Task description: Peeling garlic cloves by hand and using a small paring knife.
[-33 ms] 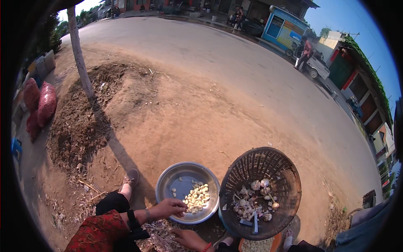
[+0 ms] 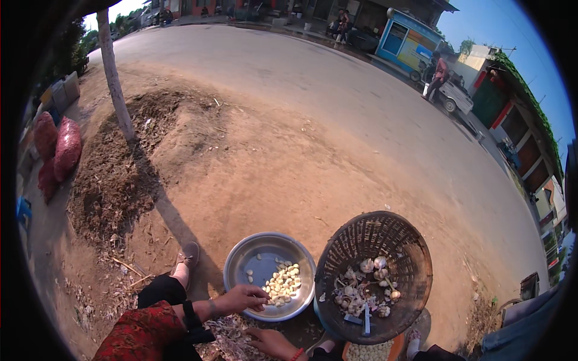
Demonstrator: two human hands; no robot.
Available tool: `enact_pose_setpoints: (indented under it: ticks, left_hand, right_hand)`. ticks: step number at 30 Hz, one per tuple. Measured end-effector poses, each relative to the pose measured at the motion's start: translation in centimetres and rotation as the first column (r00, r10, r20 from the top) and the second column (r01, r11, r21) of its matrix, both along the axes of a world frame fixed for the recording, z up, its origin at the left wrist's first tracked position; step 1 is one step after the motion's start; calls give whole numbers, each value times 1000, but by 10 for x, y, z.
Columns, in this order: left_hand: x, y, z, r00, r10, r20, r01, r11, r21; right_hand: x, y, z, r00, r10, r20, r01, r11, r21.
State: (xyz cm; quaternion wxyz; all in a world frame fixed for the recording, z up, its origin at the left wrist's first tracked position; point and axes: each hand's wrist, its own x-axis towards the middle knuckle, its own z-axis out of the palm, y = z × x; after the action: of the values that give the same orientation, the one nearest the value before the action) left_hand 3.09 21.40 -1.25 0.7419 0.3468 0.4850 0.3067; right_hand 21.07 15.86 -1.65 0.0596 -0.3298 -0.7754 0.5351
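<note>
The left hand (image 2: pixel 244 298) is extended over the near rim of a round metal bowl (image 2: pixel 248 260), which is set on bare earth ground (image 2: pixel 271 174). The fingers are drawn narrowly together at the edge of a heap of peeled garlic cloves (image 2: pixel 283 284) lying in the bowl; whether a clove is pinched between them cannot be told. A dark band is worn at the wrist, and a red patterned sleeve (image 2: pixel 141 336) covers the forearm.

The right hand (image 2: pixel 272 343) is held low, just below the bowl, with the fingers loosely curled over a litter of papery garlic skins (image 2: pixel 226 337). What it holds, if anything, cannot be told.

Just to the right of the bowl, touching or nearly touching it, a dark woven basket (image 2: pixel 385 237) is tilted toward the person. Unpeeled garlic bulbs (image 2: pixel 368 283) and loose skins are contained in it, and a small blue-handled tool (image 2: pixel 366 323) lies at its lower edge.

A thin tree trunk (image 2: pixel 114 78) stands well apart at upper left, with red mesh sacks (image 2: pixel 60 147) beside it.
</note>
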Motion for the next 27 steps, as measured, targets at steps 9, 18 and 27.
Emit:
enact_pose_setpoints:
  ticks: [9, 18, 27]
  left_hand:
    - [-4, 0, -10, 996, 23, 82, -22, 1000, -12]
    - [-4, 1, -7, 992, 47, 120, -43, 998, -37]
    - [-5, 1, -6, 983, 17, 183, -11, 999, -33]
  right_hand:
    - [-1, -1, 4, 1000, 3, -30, -3, 1000, 21]
    - [-1, 3, -14, 983, 130, 131, -123, 991, -61]
    - [-2, 0, 0, 996, 74, 45, -75, 997, 9]
